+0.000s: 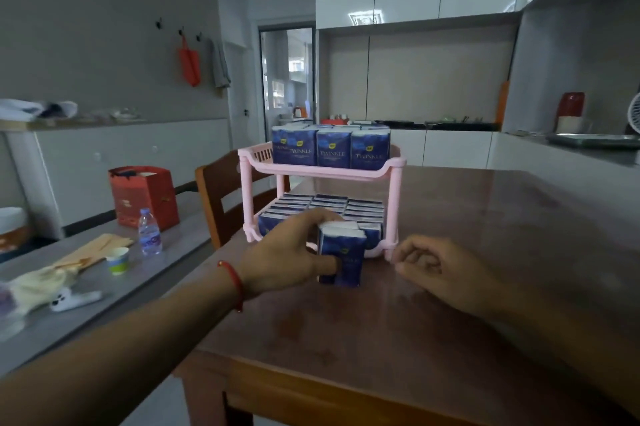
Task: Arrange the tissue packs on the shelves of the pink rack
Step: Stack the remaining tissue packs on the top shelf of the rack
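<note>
**Pink rack nearly full, one bundle left on the surface**

Pink plastic shelves of the rack (320, 172) already carry most of the load. On the upper shelf a row of blue tissue packs (332, 150) stands upright, filling its front edge from side to side, with more packs visible behind. The lower shelf (325, 209) is packed too, its tissue packs set close together in rows so that only their tops show; no open gap can be made out from this angle.

What seems left is the last bundle of packs (343, 254), which stands upright on the brown surface (433, 321), just in front of the rack's lower shelf. The left hand (287, 252) has its grip closed around that bundle, thumb on the near face and fingers over the top. The right hand (436, 264) rests loosely curled beside the rack's front right leg, holding nothing.

By the look of it, the job is close to finished, though where this bundle will fit is unclear.
</note>
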The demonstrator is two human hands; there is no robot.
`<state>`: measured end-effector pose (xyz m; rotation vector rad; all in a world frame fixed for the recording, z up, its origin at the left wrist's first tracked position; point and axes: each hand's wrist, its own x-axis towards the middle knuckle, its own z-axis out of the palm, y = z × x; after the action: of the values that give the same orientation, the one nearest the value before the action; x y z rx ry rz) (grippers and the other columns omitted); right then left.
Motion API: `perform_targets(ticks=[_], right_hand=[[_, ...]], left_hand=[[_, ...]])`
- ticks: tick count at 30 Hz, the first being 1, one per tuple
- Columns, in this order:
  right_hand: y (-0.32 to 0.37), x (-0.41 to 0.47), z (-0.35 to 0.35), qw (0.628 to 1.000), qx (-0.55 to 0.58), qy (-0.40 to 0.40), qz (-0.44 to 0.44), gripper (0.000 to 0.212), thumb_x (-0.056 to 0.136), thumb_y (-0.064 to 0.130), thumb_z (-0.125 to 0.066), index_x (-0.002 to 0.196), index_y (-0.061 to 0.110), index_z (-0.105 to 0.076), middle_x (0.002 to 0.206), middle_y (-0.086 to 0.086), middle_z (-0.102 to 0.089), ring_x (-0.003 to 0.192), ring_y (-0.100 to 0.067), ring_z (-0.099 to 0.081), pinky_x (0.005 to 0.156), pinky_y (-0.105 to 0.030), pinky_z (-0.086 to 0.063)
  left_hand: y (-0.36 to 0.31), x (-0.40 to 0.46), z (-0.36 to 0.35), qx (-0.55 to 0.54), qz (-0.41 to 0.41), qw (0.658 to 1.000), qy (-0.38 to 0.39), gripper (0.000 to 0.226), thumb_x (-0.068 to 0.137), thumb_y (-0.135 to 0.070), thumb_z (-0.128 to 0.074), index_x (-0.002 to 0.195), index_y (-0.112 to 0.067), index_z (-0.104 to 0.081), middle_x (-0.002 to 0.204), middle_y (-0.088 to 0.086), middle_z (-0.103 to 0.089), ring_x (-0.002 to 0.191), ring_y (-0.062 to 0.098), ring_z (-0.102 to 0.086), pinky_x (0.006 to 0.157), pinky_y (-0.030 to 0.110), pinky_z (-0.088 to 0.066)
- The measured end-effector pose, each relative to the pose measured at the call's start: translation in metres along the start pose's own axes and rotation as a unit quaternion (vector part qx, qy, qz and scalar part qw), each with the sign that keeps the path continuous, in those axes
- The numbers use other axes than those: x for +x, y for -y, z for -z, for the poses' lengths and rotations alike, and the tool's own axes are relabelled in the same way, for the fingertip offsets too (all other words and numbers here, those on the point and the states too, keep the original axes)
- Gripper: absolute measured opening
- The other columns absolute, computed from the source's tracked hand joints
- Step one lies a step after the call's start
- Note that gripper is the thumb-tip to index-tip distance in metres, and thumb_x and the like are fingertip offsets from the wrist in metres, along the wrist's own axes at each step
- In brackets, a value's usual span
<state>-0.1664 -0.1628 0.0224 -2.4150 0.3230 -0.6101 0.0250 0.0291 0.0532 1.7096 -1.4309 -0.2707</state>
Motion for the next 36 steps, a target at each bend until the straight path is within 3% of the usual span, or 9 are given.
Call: perform_targets(ticks=[5, 8, 11, 14, 20, 22, 26, 32, 36], right_hand=[[0.033, 0.016, -0.014, 0.997, -0.014, 0.056, 0.041, 0.012, 0.086, 0.042, -0.066, 0.091, 0.031, -0.070, 0.081, 0.004, -0.070, 0.071, -0.015, -0.066, 0.071, -0.034, -0.058], [0.052, 0.030, -0.030, 0.995, 0.005, 0.063, 0.074, 0.010, 0.089, 0.034, -0.066, 0.090, 0.025, -0.071, 0.079, 0.002, -0.071, 0.066, -0.012, -0.068, 0.069, -0.033, -0.057], [0.056, 0.037, -0.048, 0.996, 0.033, 0.022, 0.085, 0.005, 0.092, 0.027, -0.067, 0.091, 0.024, -0.071, 0.078, 0.005, -0.071, 0.064, -0.012, -0.069, 0.069, -0.035, -0.059], [0.049, 0.033, -0.059, 0.996, 0.023, -0.015, 0.082, 0.003, 0.089, 0.030, -0.069, 0.089, 0.028, -0.071, 0.074, 0.010, -0.070, 0.064, -0.011, -0.067, 0.067, -0.034, -0.059], [0.039, 0.021, -0.051, 0.997, 0.024, -0.030, 0.061, 0.007, 0.090, 0.021, -0.069, 0.084, 0.024, -0.070, 0.063, 0.008, -0.066, 0.056, -0.014, -0.063, 0.060, -0.030, -0.052], [0.040, 0.021, -0.048, 0.998, 0.038, -0.029, 0.047, 0.009, 0.091, 0.016, -0.068, 0.084, 0.021, -0.070, 0.060, 0.012, -0.065, 0.054, -0.007, -0.060, 0.059, -0.024, -0.050], [0.045, 0.023, -0.050, 0.997, 0.046, -0.025, 0.051, 0.010, 0.092, 0.012, -0.067, 0.084, 0.016, -0.070, 0.052, 0.020, -0.057, 0.051, -0.002, -0.056, 0.058, -0.019, -0.047], [0.050, 0.021, -0.051, 0.998, 0.027, -0.019, 0.060, 0.011, 0.093, 0.017, -0.067, 0.083, 0.021, -0.070, 0.058, 0.018, -0.063, 0.053, -0.005, -0.059, 0.058, -0.020, -0.049], [0.050, 0.020, -0.050, 0.998, 0.026, -0.021, 0.053, 0.010, 0.092, 0.018, -0.068, 0.083, 0.022, -0.070, 0.061, 0.016, -0.065, 0.053, -0.005, -0.060, 0.059, -0.025, -0.051]], left_hand=[[-0.028, 0.003, 0.087, 0.016, -0.026, 0.999, -0.044, 0.045, 0.080, -0.001, -0.074, 0.118, -0.021, -0.060, 0.115, -0.001, -0.068, 0.110, 0.013, -0.065, 0.090, 0.035, -0.058], [-0.042, 0.013, 0.134, 0.023, -0.029, 0.993, -0.109, 0.042, 0.084, 0.003, -0.067, 0.122, -0.013, -0.057, 0.115, 0.006, -0.067, 0.108, 0.018, -0.065, 0.086, 0.028, -0.055], [-0.045, 0.033, 0.158, 0.024, -0.023, 0.989, -0.143, 0.042, 0.083, 0.007, -0.064, 0.122, -0.005, -0.054, 0.114, 0.011, -0.065, 0.105, 0.021, -0.064, 0.078, 0.023, -0.054], [-0.035, 0.059, 0.164, 0.025, -0.010, 0.987, -0.161, 0.043, 0.079, 0.007, -0.065, 0.119, -0.004, -0.055, 0.115, 0.016, -0.063, 0.107, 0.028, -0.062, 0.081, 0.029, -0.052], [-0.010, 0.092, 0.150, -0.006, 0.024, 0.987, -0.161, 0.039, 0.071, -0.003, -0.063, 0.108, -0.014, -0.060, 0.113, 0.015, -0.060, 0.104, 0.028, -0.058, 0.071, 0.027, -0.049], [-0.006, 0.097, 0.147, 0.000, 0.044, 0.989, -0.142, 0.042, 0.071, -0.009, -0.062, 0.111, -0.018, -0.059, 0.116, 0.015, -0.059, 0.107, 0.029, -0.058, 0.073, 0.029, -0.051], [-0.005, 0.106, 0.145, 0.027, 0.057, 0.991, -0.115, 0.039, 0.082, -0.001, -0.060, 0.116, -0.018, -0.056, 0.118, 0.015, -0.057, 0.108, 0.028, -0.057, 0.075, 0.027, -0.050], [-0.002, 0.106, 0.149, 0.013, 0.066, 0.992, -0.103, 0.034, 0.082, -0.007, -0.059, 0.116, -0.012, -0.058, 0.113, 0.014, -0.061, 0.106, 0.030, -0.061, 0.084, 0.037, -0.054], [0.005, 0.104, 0.145, 0.007, 0.052, 0.993, -0.108, 0.042, 0.088, 0.002, -0.056, 0.124, -0.018, -0.056, 0.124, 0.014, -0.059, 0.113, 0.029, -0.058, 0.091, 0.039, -0.054]])
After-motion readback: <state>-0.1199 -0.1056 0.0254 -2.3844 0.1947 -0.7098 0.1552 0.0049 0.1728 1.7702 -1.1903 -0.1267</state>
